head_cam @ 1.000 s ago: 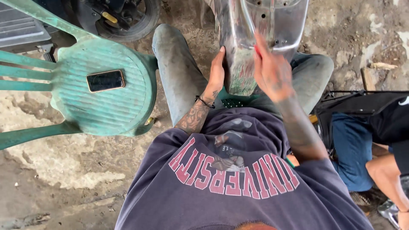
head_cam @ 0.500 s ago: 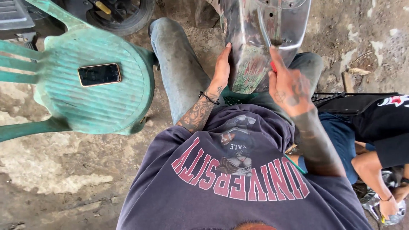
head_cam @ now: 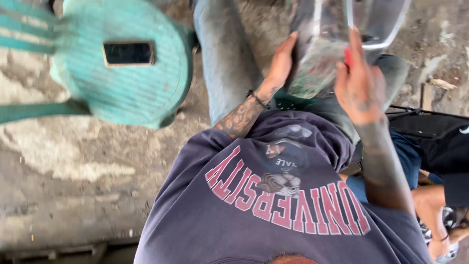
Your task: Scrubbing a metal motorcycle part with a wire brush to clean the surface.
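Note:
A grey plastic body panel (head_cam: 383,27), dirty on its inner face, stands upright between my knees. My left hand (head_cam: 281,63) lies along the panel's left edge with fingers straight, holding it steady. My right hand (head_cam: 359,85) is at the panel's right side, closed around a red-handled tool (head_cam: 348,57). The tool's tip is hidden against the panel. Both forearms are tattooed, and a dark band sits on my left wrist.
A green plastic stool (head_cam: 132,93) stands at my left with a dark phone (head_cam: 128,53) lying on its seat. Another person in blue shorts (head_cam: 405,156) and black clothing sits close at my right. Below is rough concrete ground (head_cam: 73,195).
The view has shifted, so the stool and panel sit higher in the frame. Both hands stay on the panel, and the right hand has moved slightly up its right side.

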